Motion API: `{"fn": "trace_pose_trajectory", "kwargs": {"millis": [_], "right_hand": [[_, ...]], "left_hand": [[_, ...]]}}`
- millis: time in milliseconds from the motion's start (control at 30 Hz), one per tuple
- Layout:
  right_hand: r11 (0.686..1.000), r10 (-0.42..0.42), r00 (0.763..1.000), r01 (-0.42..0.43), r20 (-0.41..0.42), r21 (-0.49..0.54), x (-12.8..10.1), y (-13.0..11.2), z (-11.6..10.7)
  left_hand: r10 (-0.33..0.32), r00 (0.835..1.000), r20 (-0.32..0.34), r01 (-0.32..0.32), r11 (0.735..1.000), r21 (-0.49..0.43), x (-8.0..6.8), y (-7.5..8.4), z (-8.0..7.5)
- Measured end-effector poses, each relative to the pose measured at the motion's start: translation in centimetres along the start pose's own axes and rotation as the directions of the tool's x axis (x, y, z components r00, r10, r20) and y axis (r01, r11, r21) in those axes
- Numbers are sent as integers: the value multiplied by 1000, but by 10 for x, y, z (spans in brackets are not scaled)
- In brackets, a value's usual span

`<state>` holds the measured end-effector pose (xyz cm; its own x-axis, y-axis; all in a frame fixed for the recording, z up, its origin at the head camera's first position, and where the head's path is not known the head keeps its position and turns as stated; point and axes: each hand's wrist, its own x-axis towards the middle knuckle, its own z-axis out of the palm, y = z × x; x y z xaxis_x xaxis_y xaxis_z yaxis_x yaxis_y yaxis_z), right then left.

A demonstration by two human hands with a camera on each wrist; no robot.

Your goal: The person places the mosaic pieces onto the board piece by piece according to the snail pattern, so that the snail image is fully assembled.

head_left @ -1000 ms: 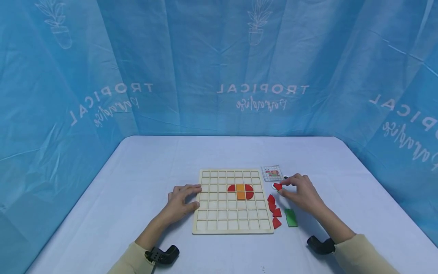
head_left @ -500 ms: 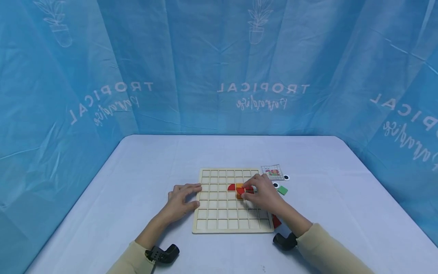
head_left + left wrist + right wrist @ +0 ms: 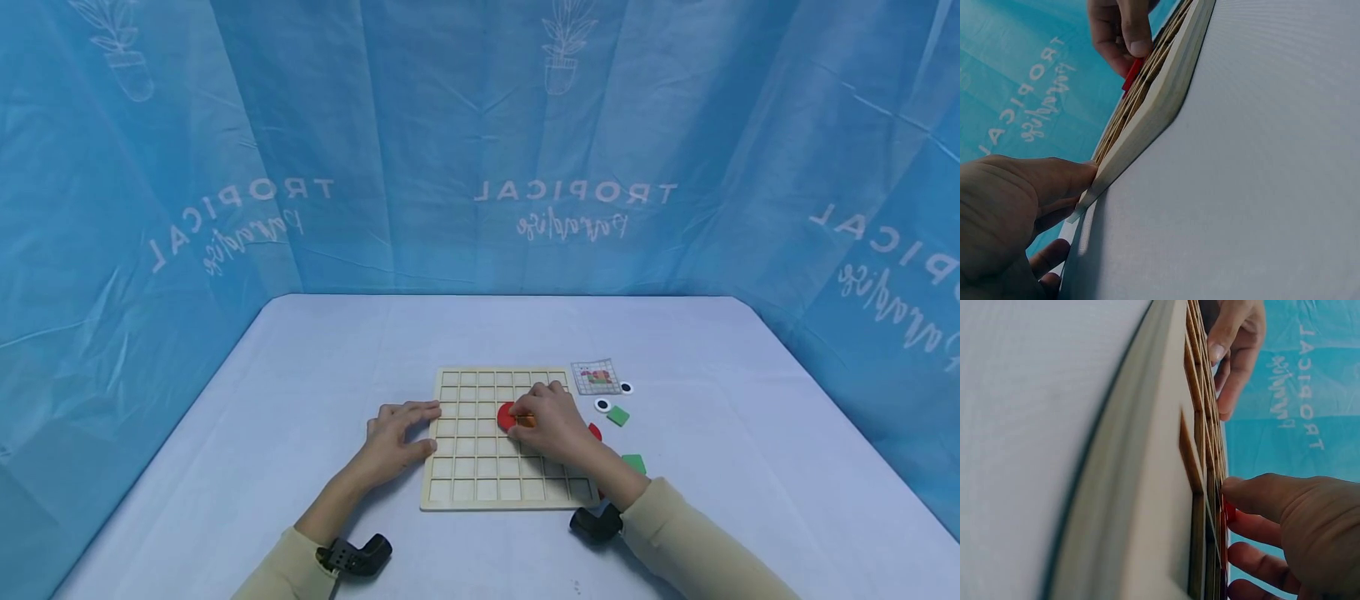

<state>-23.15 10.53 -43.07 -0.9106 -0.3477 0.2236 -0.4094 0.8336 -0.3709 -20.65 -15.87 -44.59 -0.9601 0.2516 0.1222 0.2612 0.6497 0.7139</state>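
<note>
A pale wooden grid board (image 3: 467, 492) lies on the table. My right hand (image 3: 553, 429) is over its middle in the head view, pinching a red quarter-circle tile (image 3: 1130, 78) between thumb and fingers. In the left wrist view that tile stands tilted against the grid. Beside it in the head view, part of an orange tile (image 3: 528, 421) shows under the hand; the other tiles there are covered. At the board's left edge rests my left hand (image 3: 396, 437), thumb and fingers extended and touching the frame.
Right of the board lie a printed pattern card (image 3: 597, 377), two black-and-white eye discs (image 3: 602, 405), green tiles (image 3: 618, 416) and red tiles (image 3: 595, 431), partly hidden by the right forearm. A blue curtain (image 3: 480, 150) stands behind the white table (image 3: 337, 350).
From the loose pieces at the right, my right hand has carried a red tile left onto the board, beside the red and orange tiles. The left hand stays on the board's edge.
</note>
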Motion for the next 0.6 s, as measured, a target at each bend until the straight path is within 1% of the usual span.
{"fn": "trace_pose_trajectory", "kwargs": {"millis": [300,433,600], "right_hand": [[999,-25,1000,24,-15,-38,0,1,2],[999,-30,999,29,-24,-29,-1,0,2],[999,-30,999,30,-25,-34,-2,0,2]], "left_hand": [[-12,1000,5,12,1000,-10,-1,0,0],[-17,1000,7,18,1000,-17,-1,1,0],[-9,1000,5,9,1000,-17,-1,1,0]]}}
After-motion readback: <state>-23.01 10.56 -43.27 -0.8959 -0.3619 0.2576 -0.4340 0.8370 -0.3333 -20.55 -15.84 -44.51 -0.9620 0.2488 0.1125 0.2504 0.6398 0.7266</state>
